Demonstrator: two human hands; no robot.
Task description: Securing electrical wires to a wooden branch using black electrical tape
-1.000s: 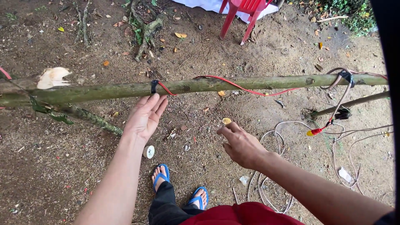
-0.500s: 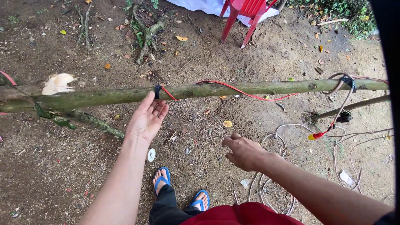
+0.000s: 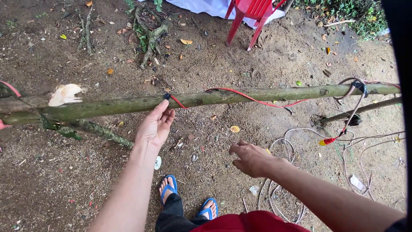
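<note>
One red wire (image 3: 257, 99) already runs along the green pole (image 3: 128, 104), held at one spot by a dark tie (image 3: 167, 96) and sagging loose to the right before it reaches a second dark binding (image 3: 359, 87) near the pole's far end — so the fastening looks partly done, judging from how things lie. Between those two spots the wire hangs free of the pole, and a tangle of pale cable (image 3: 283, 172) lies on the dirt ground (image 3: 64, 180) below, not yet taken up.

The left hand (image 3: 154, 126) is open, fingers extended and close together, its fingertips touching the underside of the pole just beside the dark tie; it grips nothing. The right hand (image 3: 253, 159) hovers lower, well apart from the pole, fingers loosely curled and half open, palm down, holding nothing that shows.
</note>
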